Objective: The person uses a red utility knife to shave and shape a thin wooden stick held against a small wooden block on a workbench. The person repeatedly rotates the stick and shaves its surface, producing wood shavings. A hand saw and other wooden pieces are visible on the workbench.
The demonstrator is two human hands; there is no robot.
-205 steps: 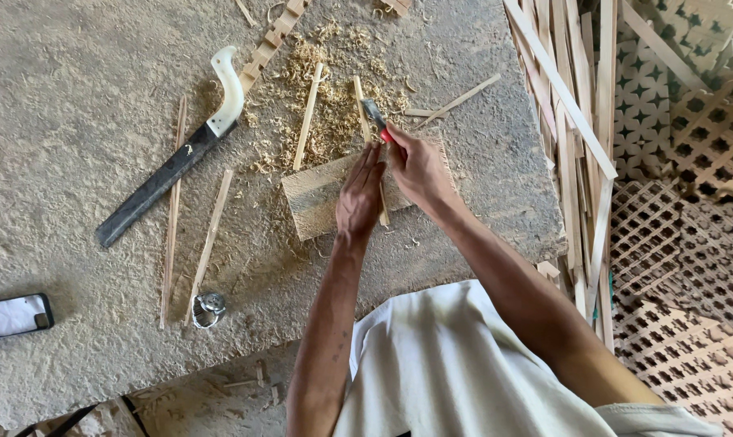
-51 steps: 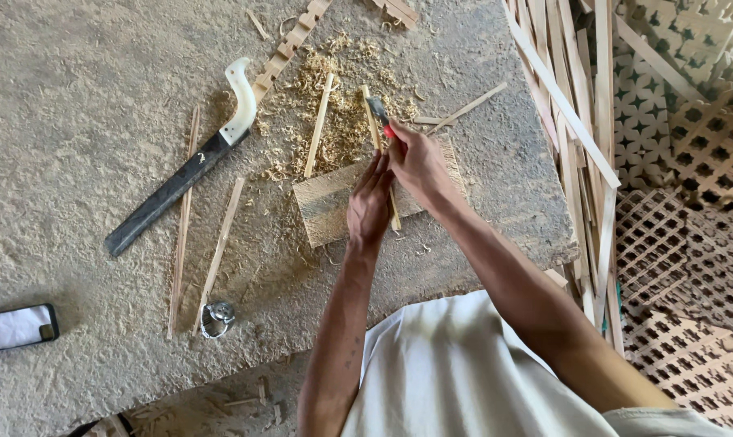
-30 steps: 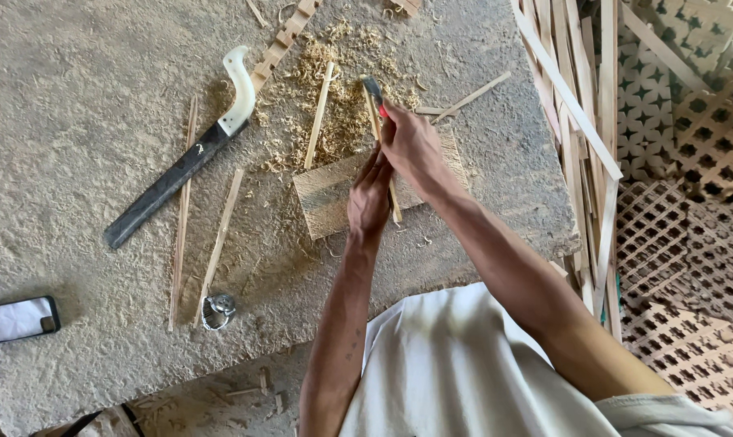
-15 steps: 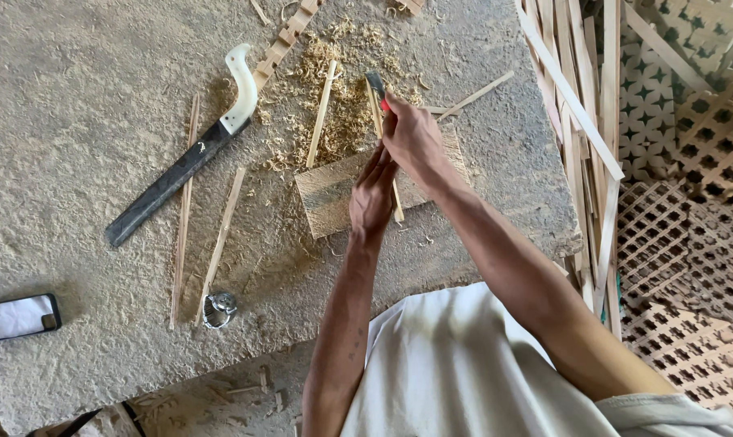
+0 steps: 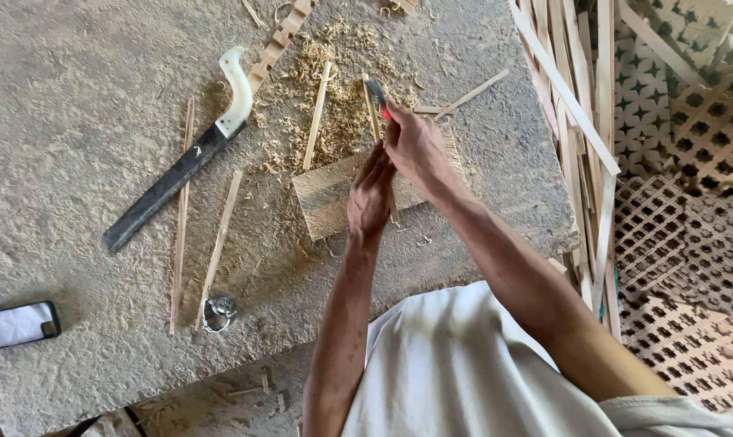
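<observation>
White cloth garment (image 5: pixel 463 364) at the lower edge, nearest the camera, cut off by the frame; both forearms reach up from it over a rough grey stone slab (image 5: pixel 75 105).

Left hand (image 5: pixel 370 194): fingers flat and extended, pressing a thin wooden strip (image 5: pixel 376 121) down onto a small wooden block (image 5: pixel 334 194); the hand covers the strip's lower part.

Right hand (image 5: pixel 415 146): fingers curled closed around a small knife (image 5: pixel 377 91) with a red handle part and a dark blade; blade tip lies against the strip just above the block; most of the handle hidden in the fist.

Left of the block: two long wooden slats (image 5: pixel 217 243) lying roughly upright on the slab; a small shiny metal object (image 5: pixel 219 311) at their lower ends, kind hard to make out; a phone (image 5: pixel 19 324) with a pale screen near the left edge, partly cut off.

Farther: a machete (image 5: pixel 180 162), dark blade, white curved handle, lying diagonally; a heap of pale wood shavings (image 5: pixel 334 97) above the block, with another strip resting in it.

Right side: a bundle of long pale slats (image 5: pixel 577 121) leaning along the slab's edge; beyond it, woven lattice panels (image 5: pixel 682 218), running out of frame.
</observation>
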